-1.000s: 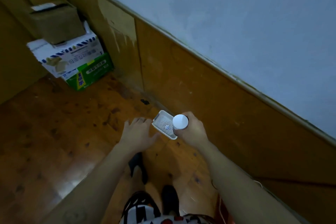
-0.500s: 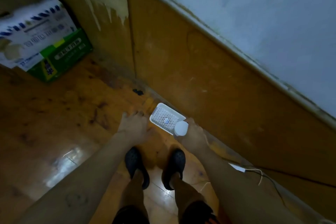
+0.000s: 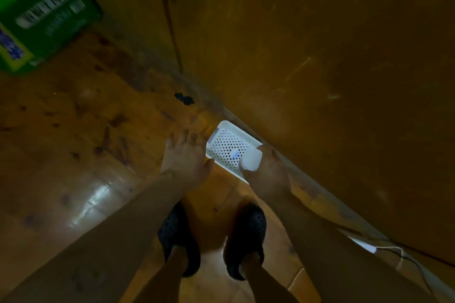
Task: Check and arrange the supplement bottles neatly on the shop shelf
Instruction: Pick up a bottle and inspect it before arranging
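Note:
A white round-capped supplement bottle [image 3: 251,160] sits in my right hand [image 3: 268,174], whose fingers curl round it. Beside and under it is a white perforated tray [image 3: 225,142], low at the foot of the wooden wall panel; its near end is hidden by that hand. Whether the tray rests on the floor I cannot tell. My left hand [image 3: 184,155] is spread flat just left of the tray, thumb close to its edge, holding nothing. No shelf is in sight.
A green and white carton [image 3: 41,19] stands on the wooden floor at the top left. The brown wall panel [image 3: 320,69] fills the right side. My two black shoes [image 3: 243,236] are below the hands. A white plug and cable [image 3: 364,246] lie by the wall at right.
The view has tipped down and closer to the floor. Both hands, the tray and the bottle have dropped toward the base of the wall. The cartons have slid to the top left corner.

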Demonstrator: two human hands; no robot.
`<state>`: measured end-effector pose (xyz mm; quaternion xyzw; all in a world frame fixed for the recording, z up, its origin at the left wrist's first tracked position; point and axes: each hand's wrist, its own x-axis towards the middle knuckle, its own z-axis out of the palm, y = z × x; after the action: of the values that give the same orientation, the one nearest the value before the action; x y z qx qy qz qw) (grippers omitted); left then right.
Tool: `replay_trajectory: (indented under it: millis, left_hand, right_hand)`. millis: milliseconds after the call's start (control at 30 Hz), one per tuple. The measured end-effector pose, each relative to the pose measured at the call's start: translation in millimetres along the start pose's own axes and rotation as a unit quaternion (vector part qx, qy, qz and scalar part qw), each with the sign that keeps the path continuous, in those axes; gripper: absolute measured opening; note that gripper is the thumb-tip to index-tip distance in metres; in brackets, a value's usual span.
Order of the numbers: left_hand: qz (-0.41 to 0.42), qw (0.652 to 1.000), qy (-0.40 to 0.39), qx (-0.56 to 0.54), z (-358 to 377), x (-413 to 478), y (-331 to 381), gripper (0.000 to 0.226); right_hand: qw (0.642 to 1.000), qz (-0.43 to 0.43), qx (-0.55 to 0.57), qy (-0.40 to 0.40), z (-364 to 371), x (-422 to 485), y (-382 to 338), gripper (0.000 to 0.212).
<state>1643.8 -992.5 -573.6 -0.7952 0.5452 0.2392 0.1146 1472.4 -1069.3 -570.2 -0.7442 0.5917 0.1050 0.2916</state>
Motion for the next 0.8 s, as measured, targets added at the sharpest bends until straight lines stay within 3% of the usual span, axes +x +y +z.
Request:
replay_trajectory:
  millis: [167,467,800]
  left_hand:
    - [-0.005,0.999,0.013,0.033,43,48,7,0.062]
    - [0.032,0.996,0.041,0.069,118,132,12,0.061]
    - [0.066,0.994,0.059,0.067,167,192,-2,0.067]
  right_hand:
    - [1.0,-0.012,0.014,0.006,50,54,25,0.066]
    - [0.999,-0.012,0.033,0.012,140,146,62,0.059]
    - [0.996,-0.069,0.035,0.038,213,217,52,0.055]
